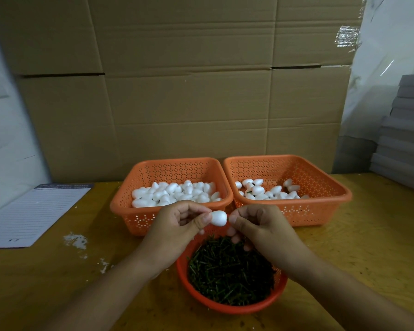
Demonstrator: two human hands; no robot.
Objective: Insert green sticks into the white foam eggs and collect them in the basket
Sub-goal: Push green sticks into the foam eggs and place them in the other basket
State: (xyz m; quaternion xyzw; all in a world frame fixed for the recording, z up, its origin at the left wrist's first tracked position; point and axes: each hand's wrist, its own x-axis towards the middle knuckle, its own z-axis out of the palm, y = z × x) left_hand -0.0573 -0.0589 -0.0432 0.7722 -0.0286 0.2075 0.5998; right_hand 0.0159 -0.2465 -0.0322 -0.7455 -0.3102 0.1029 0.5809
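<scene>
1. The left hand point(177, 225) pinched a white foam egg point(218, 218) between its thumb and fingers point(202, 222), up above the round basket.
2. The right hand point(261, 225) had its fingers point(234, 219) pressed together at the egg's right end, pinching a green stick point(228, 218). Only a tiny bit of the stick showed.
3. The round orange basket point(230, 306) sat on the bench point(58, 271) under the hands, full of green sticks point(230, 271).
4. Behind it stood two square orange baskets, just beside each other. The left basket point(129, 211) held many plain eggs point(177, 192).
5. The right basket point(320, 206) held fewer eggs point(261, 191).
6. A lined notepad point(31, 213) lay on the left. Cardboard point(189, 91) stood behind.
</scene>
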